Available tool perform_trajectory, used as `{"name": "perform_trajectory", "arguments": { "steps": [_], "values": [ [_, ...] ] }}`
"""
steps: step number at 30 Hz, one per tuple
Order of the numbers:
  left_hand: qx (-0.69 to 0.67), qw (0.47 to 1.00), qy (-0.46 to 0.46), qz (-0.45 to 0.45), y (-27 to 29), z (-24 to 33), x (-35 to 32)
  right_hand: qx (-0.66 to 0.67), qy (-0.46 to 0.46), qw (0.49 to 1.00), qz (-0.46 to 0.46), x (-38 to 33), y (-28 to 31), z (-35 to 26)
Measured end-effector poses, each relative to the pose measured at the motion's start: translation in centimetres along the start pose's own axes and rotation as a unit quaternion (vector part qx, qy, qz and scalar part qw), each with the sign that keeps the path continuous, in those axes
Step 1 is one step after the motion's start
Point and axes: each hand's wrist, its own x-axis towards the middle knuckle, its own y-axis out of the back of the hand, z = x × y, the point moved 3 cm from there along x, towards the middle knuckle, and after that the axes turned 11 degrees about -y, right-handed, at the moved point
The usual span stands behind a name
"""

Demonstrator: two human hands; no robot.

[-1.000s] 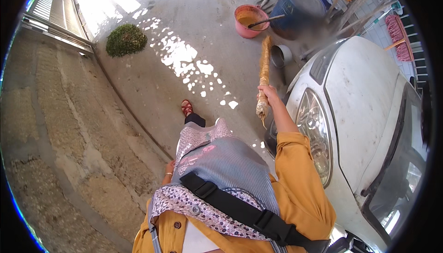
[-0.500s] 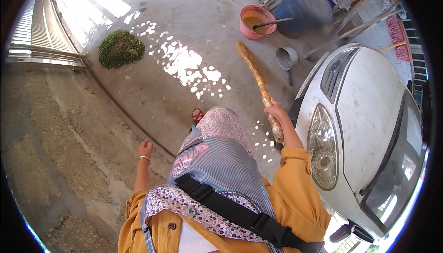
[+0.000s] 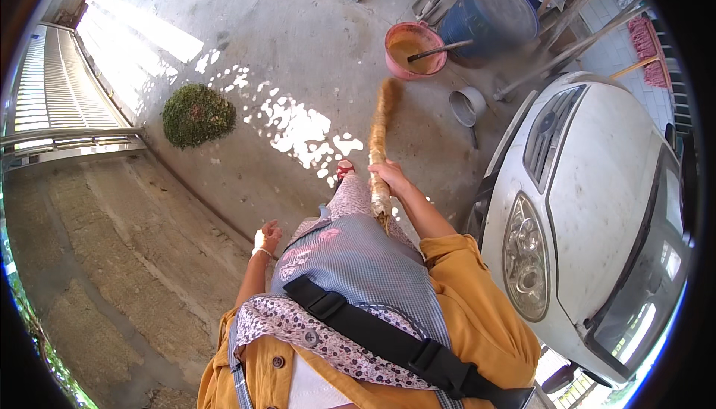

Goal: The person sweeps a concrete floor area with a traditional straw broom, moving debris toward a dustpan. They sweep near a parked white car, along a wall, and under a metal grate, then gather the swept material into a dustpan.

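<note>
Concrete floor all around, white car at right, apron below, pink bucket ahead, and there, out front, the straw broom! Its long axis runs away from the body, blurred bristles leading, butt toward the apron. Looks light, stiff-handled, springy-tipped; grip the wrapped handle. Right hand: fingers wrapped round it. Left hand: empty, fingers half-curled.

Sunlight bleaches the floor at far left, dappling its middle; the broom blurs at its far end; outer lines bend.
</note>
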Motion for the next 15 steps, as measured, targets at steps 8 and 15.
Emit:
{"name": "perform_trajectory", "arguments": {
  "steps": [8,15],
  "values": [
    [-0.051,0.998,0.005,0.027,2.2,5.0,5.3,-0.013,0.036,0.998,-0.041,-1.8,-3.9,-7.9],
    [0.04,0.997,-0.041,0.055,3.3,4.6,6.9,-0.106,0.084,0.974,0.18,6.0,-0.6,-7.5]
  ]
}}
